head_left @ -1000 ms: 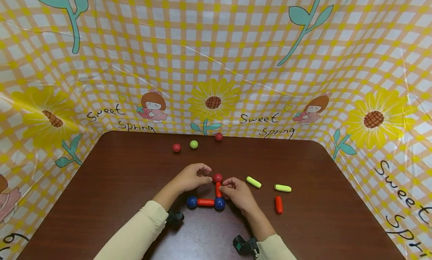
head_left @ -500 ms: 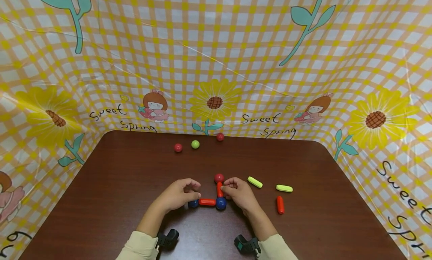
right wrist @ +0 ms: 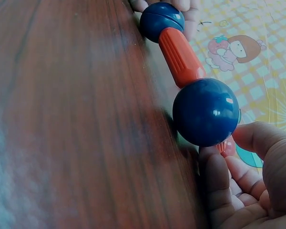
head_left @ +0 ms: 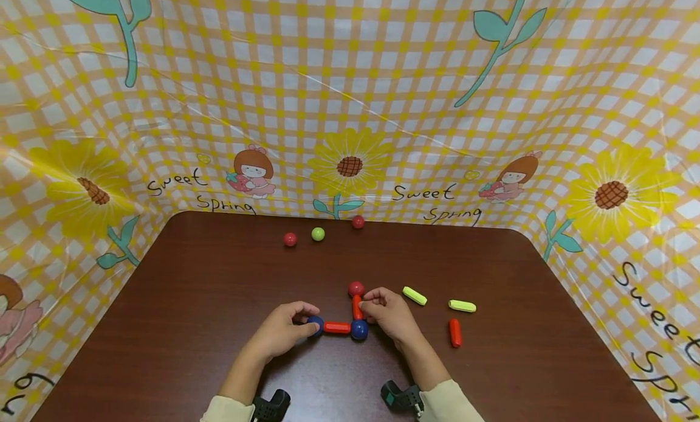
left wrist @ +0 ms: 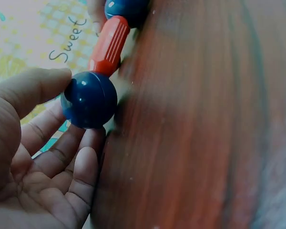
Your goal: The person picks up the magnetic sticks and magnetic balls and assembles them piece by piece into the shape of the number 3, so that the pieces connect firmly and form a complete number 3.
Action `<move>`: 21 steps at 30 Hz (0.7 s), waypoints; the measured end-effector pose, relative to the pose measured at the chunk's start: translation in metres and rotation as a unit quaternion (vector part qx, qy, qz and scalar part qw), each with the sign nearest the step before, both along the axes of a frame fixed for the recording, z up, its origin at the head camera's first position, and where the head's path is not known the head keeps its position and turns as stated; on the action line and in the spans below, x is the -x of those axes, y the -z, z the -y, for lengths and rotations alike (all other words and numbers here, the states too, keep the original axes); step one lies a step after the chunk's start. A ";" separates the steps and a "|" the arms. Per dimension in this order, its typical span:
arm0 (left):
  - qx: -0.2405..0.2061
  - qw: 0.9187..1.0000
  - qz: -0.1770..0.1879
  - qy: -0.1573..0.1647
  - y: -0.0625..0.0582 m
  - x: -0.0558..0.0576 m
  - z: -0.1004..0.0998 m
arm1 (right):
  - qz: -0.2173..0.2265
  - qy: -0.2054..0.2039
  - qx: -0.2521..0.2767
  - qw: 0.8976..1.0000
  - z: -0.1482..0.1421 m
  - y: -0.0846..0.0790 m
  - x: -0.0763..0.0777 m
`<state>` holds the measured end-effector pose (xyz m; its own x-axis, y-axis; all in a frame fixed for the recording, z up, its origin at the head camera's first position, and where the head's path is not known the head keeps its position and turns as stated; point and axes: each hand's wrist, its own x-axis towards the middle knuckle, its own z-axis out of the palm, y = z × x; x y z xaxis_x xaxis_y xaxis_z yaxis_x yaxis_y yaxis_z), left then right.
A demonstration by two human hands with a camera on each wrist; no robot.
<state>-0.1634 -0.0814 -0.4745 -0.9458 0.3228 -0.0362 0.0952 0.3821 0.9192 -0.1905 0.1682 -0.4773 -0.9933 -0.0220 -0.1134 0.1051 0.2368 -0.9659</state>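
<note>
An L-shaped build of balls and rods lies on the brown table. At its left end, my left hand [head_left: 277,332] pinches a blue ball [left wrist: 90,100] between thumb and fingers. A red rod [head_left: 336,328] joins that ball to a second blue ball [right wrist: 206,112] at the corner. From the corner, another red rod [head_left: 357,307] runs away from me to a red ball [head_left: 356,289]. My right hand [head_left: 392,315] pinches this second rod from the right, and its fingers partly cover it. In the right wrist view the corner ball hides most of that rod.
Two yellow-green rods [head_left: 414,296] and a loose red rod [head_left: 456,333] lie right of my right hand. Toward the back edge sit a red ball [head_left: 290,239], a green ball [head_left: 318,234] and another red ball [head_left: 358,222]. A checked cloth [head_left: 350,75] rises behind the table.
My left hand has moved from beside the red ball toward me and left, and now grips the left blue ball. The right hand stays on its rod.
</note>
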 end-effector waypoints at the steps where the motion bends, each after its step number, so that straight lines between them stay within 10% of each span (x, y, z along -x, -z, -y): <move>1: 0.002 1.000 -0.003 -0.001 0.001 0.000 0.000 | 0.004 0.002 0.001 1.000 0.000 0.000 0.000; 14: -0.006 1.000 -0.010 -0.004 0.006 -0.002 0.001 | -0.002 -0.035 0.000 0.999 -0.010 -0.008 0.000; 21: -0.012 1.000 -0.001 -0.004 0.006 -0.001 0.004 | -0.080 -0.012 -0.153 0.985 -0.036 -0.020 0.005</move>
